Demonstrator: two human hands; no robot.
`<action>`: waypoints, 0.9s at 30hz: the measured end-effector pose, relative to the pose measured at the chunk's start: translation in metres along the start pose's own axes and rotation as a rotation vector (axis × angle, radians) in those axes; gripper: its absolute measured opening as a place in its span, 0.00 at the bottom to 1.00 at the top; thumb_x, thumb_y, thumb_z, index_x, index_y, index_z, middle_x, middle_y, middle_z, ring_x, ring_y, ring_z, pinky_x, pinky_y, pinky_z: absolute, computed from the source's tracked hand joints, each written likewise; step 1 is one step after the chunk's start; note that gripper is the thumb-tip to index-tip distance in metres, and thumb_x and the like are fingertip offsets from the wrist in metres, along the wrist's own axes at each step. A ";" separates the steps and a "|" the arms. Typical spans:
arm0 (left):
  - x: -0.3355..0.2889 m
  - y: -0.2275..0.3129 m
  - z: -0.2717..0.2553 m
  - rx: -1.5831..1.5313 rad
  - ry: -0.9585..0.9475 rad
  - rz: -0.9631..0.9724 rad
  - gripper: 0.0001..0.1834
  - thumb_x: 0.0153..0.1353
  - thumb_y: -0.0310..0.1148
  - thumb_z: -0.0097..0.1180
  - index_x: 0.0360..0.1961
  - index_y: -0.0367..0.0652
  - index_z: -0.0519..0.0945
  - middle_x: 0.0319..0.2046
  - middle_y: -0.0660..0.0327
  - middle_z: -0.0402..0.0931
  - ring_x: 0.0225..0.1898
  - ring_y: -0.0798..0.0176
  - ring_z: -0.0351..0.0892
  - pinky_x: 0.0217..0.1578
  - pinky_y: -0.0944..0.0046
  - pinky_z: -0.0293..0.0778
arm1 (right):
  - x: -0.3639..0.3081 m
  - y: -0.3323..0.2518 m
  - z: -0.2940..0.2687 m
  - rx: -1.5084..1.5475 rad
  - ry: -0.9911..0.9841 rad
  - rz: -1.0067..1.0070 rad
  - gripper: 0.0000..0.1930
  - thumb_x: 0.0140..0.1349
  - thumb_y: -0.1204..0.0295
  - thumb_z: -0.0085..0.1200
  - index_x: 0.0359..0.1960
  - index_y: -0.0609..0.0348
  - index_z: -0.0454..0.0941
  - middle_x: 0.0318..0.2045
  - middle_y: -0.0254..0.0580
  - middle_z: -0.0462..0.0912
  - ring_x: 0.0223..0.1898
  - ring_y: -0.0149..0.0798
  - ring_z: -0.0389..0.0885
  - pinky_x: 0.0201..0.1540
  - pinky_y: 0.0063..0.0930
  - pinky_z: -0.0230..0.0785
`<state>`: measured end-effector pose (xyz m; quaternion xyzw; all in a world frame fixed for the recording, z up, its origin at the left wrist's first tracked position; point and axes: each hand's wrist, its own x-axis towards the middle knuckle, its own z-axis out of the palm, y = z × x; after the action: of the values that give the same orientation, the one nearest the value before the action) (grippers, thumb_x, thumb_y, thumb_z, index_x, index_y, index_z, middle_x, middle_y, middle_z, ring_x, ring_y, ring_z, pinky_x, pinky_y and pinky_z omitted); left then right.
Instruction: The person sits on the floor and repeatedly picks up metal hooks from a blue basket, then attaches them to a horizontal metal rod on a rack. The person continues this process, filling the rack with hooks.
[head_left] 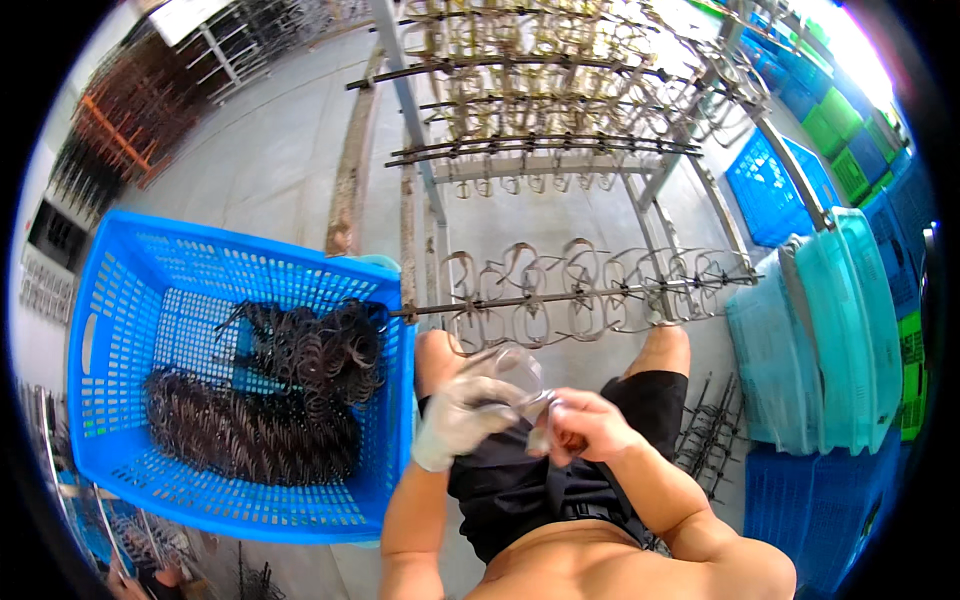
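My left hand [463, 418], in a white glove, is closed with its fingertips on a thin, shiny looped piece [522, 368], blurred by motion. My bare right hand [588, 424] pinches the same piece at its right side, close to the left fingertips. Both hands are above my lap. Just beyond them, a dark horizontal bar [560, 298] carries several similar bent metal loops [583, 262]. To my left, a blue plastic basket [250, 238] holds dark curved metal pieces [250, 430], some in a dense row and some in a tangled heap.
A metal rack [408, 75] rises ahead, its upper bars crowded with hanging loops. Turquoise crates [850, 330] stand at right above a blue crate [815, 510]. Another blue basket [770, 185] sits behind them. Dark barbed rods [712, 435] lie beside my right leg.
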<state>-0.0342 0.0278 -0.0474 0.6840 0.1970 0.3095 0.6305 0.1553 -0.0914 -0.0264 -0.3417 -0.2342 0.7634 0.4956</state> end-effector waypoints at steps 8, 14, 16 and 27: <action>-0.030 -0.104 -0.141 1.247 0.929 -0.557 0.22 0.54 0.39 0.57 0.49 0.41 0.72 0.46 0.47 0.72 0.47 0.42 0.72 0.48 0.48 0.68 | -0.044 -0.053 -0.052 -0.334 0.649 -0.802 0.21 0.72 0.67 0.29 0.62 0.65 0.56 0.32 0.47 0.76 0.24 0.36 0.74 0.30 0.27 0.69; -0.009 -0.085 -0.136 1.176 0.813 -0.611 0.17 0.64 0.34 0.43 0.49 0.38 0.76 0.47 0.48 0.76 0.48 0.47 0.75 0.49 0.54 0.70 | 0.001 -0.058 -0.100 -0.436 0.882 -0.572 0.19 0.70 0.64 0.40 0.56 0.63 0.66 0.23 0.42 0.74 0.19 0.34 0.74 0.19 0.24 0.69; -0.015 -0.086 -0.137 1.297 0.822 -0.423 0.15 0.64 0.31 0.43 0.46 0.36 0.77 0.46 0.49 0.76 0.47 0.47 0.75 0.48 0.54 0.71 | 0.010 -0.063 -0.099 -0.270 0.861 -0.461 0.18 0.68 0.64 0.42 0.55 0.62 0.66 0.23 0.40 0.71 0.22 0.32 0.75 0.19 0.23 0.68; -0.012 -0.055 -0.103 0.764 0.752 -0.445 0.16 0.59 0.36 0.52 0.42 0.34 0.77 0.35 0.50 0.79 0.39 0.51 0.78 0.42 0.59 0.72 | 0.039 -0.048 -0.134 0.040 0.868 -0.588 0.09 0.59 0.65 0.52 0.28 0.54 0.69 0.10 0.28 0.62 0.09 0.23 0.56 0.09 0.18 0.44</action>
<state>-0.1058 0.1034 -0.1025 0.6484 0.6441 0.2983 0.2752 0.2744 -0.0344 -0.0922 -0.5366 -0.0788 0.3846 0.7470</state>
